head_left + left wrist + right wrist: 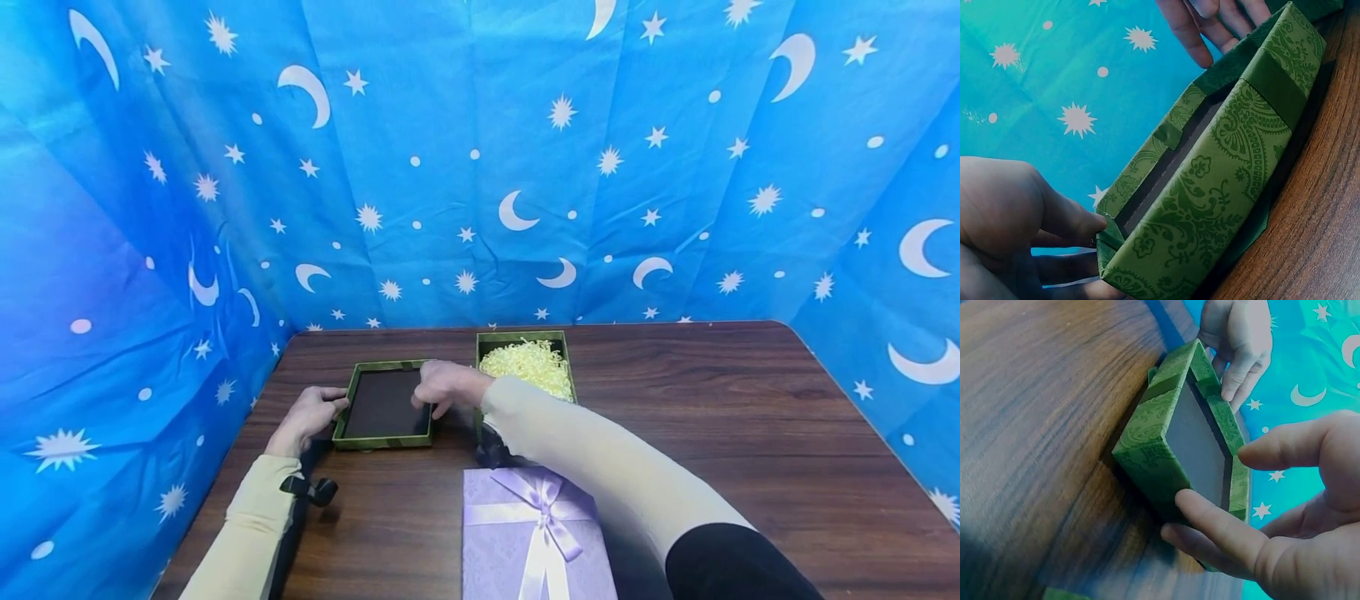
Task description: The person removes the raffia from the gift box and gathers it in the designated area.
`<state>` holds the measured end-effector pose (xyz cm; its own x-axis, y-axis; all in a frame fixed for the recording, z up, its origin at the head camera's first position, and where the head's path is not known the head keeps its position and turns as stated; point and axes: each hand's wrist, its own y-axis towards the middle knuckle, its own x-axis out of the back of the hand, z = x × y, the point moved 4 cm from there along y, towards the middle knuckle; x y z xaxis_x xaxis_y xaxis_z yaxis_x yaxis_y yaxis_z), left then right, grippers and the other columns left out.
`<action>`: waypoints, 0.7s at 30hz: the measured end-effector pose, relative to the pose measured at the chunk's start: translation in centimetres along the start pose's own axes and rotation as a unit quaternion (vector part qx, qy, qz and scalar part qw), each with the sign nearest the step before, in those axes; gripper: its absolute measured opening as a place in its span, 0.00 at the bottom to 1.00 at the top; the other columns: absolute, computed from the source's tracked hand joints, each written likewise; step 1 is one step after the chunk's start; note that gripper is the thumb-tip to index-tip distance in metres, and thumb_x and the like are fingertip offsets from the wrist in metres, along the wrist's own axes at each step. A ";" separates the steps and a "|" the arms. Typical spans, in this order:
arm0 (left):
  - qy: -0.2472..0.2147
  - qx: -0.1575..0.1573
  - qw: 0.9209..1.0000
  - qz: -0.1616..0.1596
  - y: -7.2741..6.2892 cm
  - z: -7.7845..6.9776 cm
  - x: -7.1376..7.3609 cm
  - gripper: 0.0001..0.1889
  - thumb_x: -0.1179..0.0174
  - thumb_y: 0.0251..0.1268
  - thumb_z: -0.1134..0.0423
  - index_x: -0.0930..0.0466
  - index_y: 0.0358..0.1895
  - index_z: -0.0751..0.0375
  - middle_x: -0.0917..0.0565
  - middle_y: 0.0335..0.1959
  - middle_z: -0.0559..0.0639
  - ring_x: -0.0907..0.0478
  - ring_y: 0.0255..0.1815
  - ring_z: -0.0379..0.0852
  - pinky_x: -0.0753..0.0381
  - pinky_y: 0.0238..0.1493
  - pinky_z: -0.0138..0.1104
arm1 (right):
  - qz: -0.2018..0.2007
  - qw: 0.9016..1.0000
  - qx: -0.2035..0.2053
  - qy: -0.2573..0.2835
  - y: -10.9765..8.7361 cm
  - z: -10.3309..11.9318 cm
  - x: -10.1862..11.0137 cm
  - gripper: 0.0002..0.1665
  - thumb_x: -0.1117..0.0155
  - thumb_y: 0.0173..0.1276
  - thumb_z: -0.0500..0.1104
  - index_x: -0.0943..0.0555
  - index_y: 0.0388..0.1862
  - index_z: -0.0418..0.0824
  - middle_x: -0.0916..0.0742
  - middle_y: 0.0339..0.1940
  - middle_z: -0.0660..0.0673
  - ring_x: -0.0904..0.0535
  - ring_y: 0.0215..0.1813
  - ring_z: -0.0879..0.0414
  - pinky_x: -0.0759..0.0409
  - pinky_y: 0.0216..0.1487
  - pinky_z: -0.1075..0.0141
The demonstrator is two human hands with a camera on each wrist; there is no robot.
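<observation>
A shallow green patterned box lid (382,443) with a dark inside lies hollow side up on the table. My left hand (311,414) pinches its left edge; in the left wrist view the thumb (1075,215) presses at the corner rim and the other fingers sit outside. At the opposite edge, my right hand (450,386) straddles the wall. In the right wrist view, the right index finger (1222,525) meets the outer edge, while the thumb (1285,445) is spread well apart over the lid.
A green box (572,379) filled with yellow shredded paper (525,364) stands behind my right forearm, partly hidden. Nearer to me is a lilac gift box (495,558) with a ribbon bow (549,517). Blue star-and-moon cloth (450,167) hangs around the wooden table (735,417).
</observation>
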<state>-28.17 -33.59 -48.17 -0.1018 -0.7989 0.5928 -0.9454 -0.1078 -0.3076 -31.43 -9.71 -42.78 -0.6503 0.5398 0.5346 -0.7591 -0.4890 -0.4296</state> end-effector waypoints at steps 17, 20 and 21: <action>-0.003 -0.014 1.000 -0.028 -1.0 -1.5 0.8 0.26 0.50 0.75 0.58 0.35 0.69 0.70 0.23 0.44 0.62 0.25 0.38 0.52 0.22 0.40 0.44 | -0.057 0.998 0.011 -0.036 -0.8 0.6 2.9 0.26 0.31 0.61 0.41 0.27 0.54 0.32 0.14 0.35 0.36 0.13 0.41 0.44 0.14 0.34 0.66; 0.034 -0.032 0.998 -0.046 -1.3 -2.2 1.0 0.27 0.49 0.74 0.56 0.35 0.70 0.68 0.23 0.46 0.65 0.25 0.41 0.57 0.25 0.44 0.46 | -0.061 0.997 0.032 -0.026 -1.2 0.7 3.4 0.36 0.32 0.63 0.42 0.32 0.67 0.31 0.12 0.41 0.33 0.13 0.42 0.44 0.13 0.41 0.62; 0.048 -0.040 0.997 -0.053 -1.4 -2.5 1.0 0.27 0.49 0.74 0.55 0.35 0.70 0.67 0.22 0.46 0.67 0.24 0.42 0.59 0.25 0.45 0.47 | -0.062 0.997 0.041 -0.025 -1.4 0.8 3.7 0.37 0.32 0.63 0.42 0.33 0.68 0.32 0.12 0.42 0.33 0.13 0.42 0.44 0.14 0.42 0.62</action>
<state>-27.71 -32.77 -45.32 -0.0252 -0.7246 0.6887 -0.9736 -0.1384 -0.1814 -32.73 -7.58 -39.66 -0.5478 0.5651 0.6169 -0.8272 -0.4760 -0.2985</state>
